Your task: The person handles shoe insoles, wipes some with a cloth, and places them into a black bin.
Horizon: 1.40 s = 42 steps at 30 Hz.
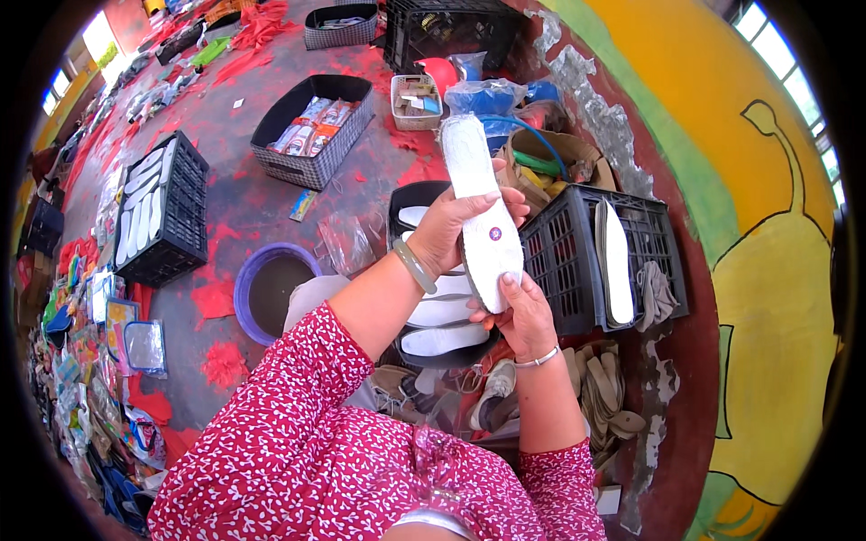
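Observation:
A white insole (487, 239) with a fluffy surface and a small round dark emblem is held up between my two hands. My left hand (451, 225) grips its middle, thumb on top and fingers behind. At the lower end my right hand (523, 320) pinches the edge, thumb on the face. Beneath them stands a dark bin (394, 212) with several white insoles (442, 313) lying in it, partly hidden by my hands. To the right, more white insoles (615, 261) lean together on a black plastic crate (559, 270).
A purple-rimmed basin (242, 298) and a checked basket (334, 135) of packets stand on the left. Farther left is a black crate (189, 212) of white insoles. Brownish insoles (603, 388) and a shoe (496, 388) lie near me. A painted wall (776, 298) bounds the right.

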{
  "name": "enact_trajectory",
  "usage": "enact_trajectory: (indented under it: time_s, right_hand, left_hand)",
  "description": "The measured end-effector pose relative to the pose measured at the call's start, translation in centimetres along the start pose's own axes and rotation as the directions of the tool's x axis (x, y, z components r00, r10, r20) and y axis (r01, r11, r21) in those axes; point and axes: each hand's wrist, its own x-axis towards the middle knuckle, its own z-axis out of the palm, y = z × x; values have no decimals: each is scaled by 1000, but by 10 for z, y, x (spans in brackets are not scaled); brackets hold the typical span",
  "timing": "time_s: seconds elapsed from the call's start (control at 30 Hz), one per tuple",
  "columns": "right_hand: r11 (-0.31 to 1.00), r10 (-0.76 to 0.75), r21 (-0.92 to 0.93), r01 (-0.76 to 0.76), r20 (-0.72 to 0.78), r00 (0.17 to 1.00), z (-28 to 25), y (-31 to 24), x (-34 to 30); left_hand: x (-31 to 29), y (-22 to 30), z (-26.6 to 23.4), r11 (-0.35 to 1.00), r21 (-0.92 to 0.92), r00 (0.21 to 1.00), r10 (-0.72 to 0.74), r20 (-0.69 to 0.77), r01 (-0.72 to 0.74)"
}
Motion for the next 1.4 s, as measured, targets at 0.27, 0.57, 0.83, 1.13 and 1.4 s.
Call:
enact_trajectory:
  time_s: [0.27, 0.57, 0.83, 1.13, 1.4]
  right_hand:
    - [999, -8, -34, 8, 5, 1000, 4, 6, -1]
    - [995, -104, -12, 104, -131, 986, -8, 4, -6]
    - [66, -911, -917, -393, -216, 351, -181, -109, -49]
    - [460, -864, -710, -533, -496, -85, -266, -105, -48]
    - [524, -809, -324, 788, -480, 340, -88, -148, -62]
  left_hand:
    - [1, -2, -2, 988, 152, 999, 35, -7, -34]
    - [2, -35, 1, 988, 152, 999, 5, -53, 4]
    - [5, -37, -3, 981, 91, 984, -169, -59, 174]
    - [-2, -30, -4, 930, -78, 930, -348, 121, 359]
    - [-6, -30, -3, 905, -161, 909, -359, 211, 394]
